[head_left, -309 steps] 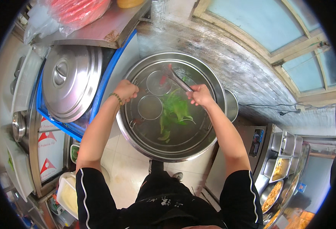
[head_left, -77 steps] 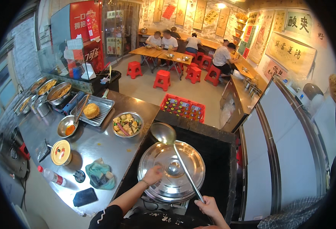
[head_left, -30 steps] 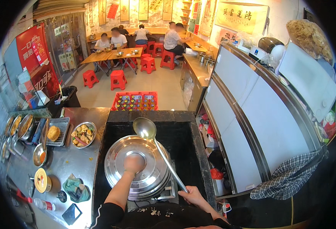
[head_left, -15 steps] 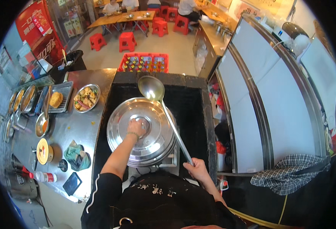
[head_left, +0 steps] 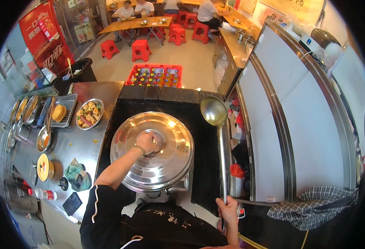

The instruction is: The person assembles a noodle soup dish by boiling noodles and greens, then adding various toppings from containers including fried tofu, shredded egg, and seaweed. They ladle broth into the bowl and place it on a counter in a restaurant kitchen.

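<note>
A large round steel lid covers the big pot in front of me. My left hand is closed on the knob at the lid's middle. In my right hand is the lower end of a long-handled ladle. Its bowl points away from me, over the dark stove surround to the right of the pot, and does not touch the lid. Whether the lid sits fully on the pot's rim I cannot tell.
Left stands a steel counter with a bowl of food, a wire-rack tray, a yellow tub and a phone. Beyond the stove is a red bottle crate. White panels and a checked cloth flank the right.
The ladle has swung right, away from above the lid, with my right hand moving right and nearer to me. My left hand stays on the lid's knob.
</note>
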`<state>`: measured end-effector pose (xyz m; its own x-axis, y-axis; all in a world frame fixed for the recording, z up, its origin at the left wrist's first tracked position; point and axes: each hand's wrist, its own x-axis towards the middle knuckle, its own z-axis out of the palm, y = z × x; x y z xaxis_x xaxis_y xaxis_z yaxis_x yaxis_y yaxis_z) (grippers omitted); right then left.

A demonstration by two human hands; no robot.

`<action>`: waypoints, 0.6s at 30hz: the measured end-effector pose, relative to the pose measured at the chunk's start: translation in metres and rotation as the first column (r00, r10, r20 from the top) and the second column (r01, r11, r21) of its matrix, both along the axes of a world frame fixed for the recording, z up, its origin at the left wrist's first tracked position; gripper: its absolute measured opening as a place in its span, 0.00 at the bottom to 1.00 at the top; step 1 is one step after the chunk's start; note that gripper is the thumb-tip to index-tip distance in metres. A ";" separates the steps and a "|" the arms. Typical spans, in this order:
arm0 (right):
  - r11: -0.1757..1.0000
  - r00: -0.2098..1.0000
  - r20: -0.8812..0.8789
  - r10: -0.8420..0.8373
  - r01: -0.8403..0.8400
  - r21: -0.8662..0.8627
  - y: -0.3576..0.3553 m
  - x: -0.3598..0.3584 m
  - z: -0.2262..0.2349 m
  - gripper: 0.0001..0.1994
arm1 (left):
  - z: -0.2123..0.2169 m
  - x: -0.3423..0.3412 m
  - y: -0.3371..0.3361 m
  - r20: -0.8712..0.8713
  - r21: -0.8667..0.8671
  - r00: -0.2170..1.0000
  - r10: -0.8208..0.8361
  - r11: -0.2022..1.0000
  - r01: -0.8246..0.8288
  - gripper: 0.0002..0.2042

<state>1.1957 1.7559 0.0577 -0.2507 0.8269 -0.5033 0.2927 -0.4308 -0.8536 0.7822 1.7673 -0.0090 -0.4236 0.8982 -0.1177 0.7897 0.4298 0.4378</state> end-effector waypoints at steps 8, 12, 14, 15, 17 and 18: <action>0.998 0.998 0.005 -0.069 0.069 -0.005 0.011 0.016 -0.001 0.10 | 0.043 0.025 0.102 0.101 0.046 0.994 -0.041 0.998 0.037 0.22; 0.994 0.994 0.016 -0.109 0.109 -0.031 0.008 0.022 0.009 0.12 | 0.013 0.035 0.168 0.108 0.056 0.993 -0.045 0.998 0.040 0.22; 0.986 0.988 0.049 -0.147 0.150 -0.075 0.001 0.028 0.010 0.12 | -0.002 0.044 0.199 0.103 0.095 0.994 -0.043 0.995 0.034 0.23; 0.986 0.987 0.058 -0.152 0.156 -0.066 -0.003 0.034 0.007 0.12 | -0.012 0.052 0.214 0.114 0.108 0.992 -0.051 0.993 0.038 0.23; 0.983 0.983 0.067 -0.171 0.175 -0.050 -0.010 0.045 -0.001 0.12 | 0.002 0.076 0.229 0.093 0.048 0.995 -0.022 0.999 0.018 0.23; 0.981 0.980 0.082 -0.179 0.185 -0.064 -0.012 0.047 0.002 0.12 | 0.007 0.083 0.235 0.077 0.021 0.997 -0.001 1.000 0.000 0.23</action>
